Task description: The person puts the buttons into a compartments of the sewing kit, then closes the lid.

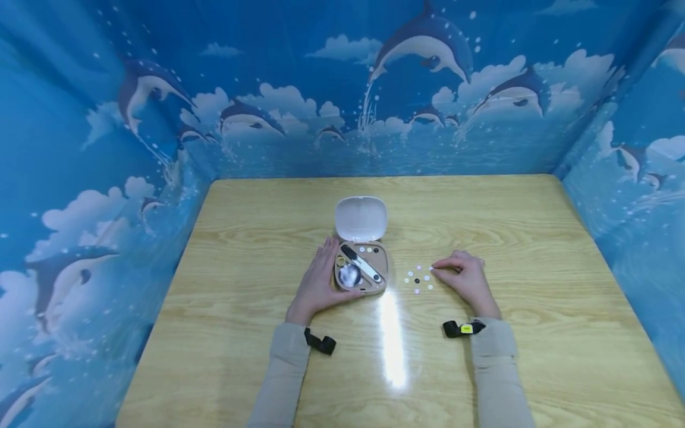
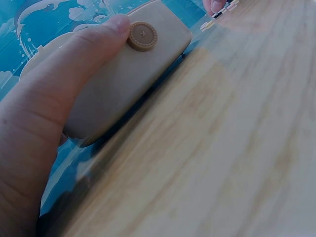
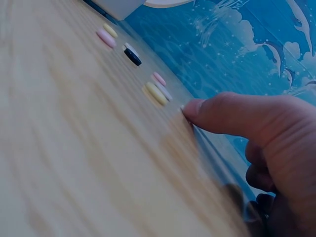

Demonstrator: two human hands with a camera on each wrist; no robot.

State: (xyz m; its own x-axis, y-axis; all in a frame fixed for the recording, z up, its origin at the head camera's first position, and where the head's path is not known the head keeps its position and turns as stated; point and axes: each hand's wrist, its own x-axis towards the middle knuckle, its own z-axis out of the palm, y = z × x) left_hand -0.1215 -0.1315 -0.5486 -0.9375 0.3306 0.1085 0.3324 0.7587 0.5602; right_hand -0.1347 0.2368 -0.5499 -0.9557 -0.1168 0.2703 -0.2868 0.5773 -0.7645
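Note:
A small beige sewing kit box (image 1: 379,261) lies on the table with its translucent lid (image 1: 361,218) raised. My left hand (image 1: 320,285) holds it at the left side and front. In the left wrist view the thumb lies along the front wall, its tip at a round button-shaped catch (image 2: 142,36). My right hand (image 1: 467,280) pinches a small pale button (image 1: 431,268) with thumb and index finger at the right edge of a loose group; in the right wrist view the thumb mostly hides it. Several white, pink and yellow buttons (image 3: 156,94) and a black button (image 1: 417,280) lie beside it.
Inside the box are a black-and-white thread snipper (image 1: 362,264), a round silvery piece (image 1: 350,275), a yellow ring (image 1: 341,261) and a few buttons (image 1: 369,250). The wooden table (image 1: 257,238) is enclosed by dolphin-print curtains (image 1: 299,107).

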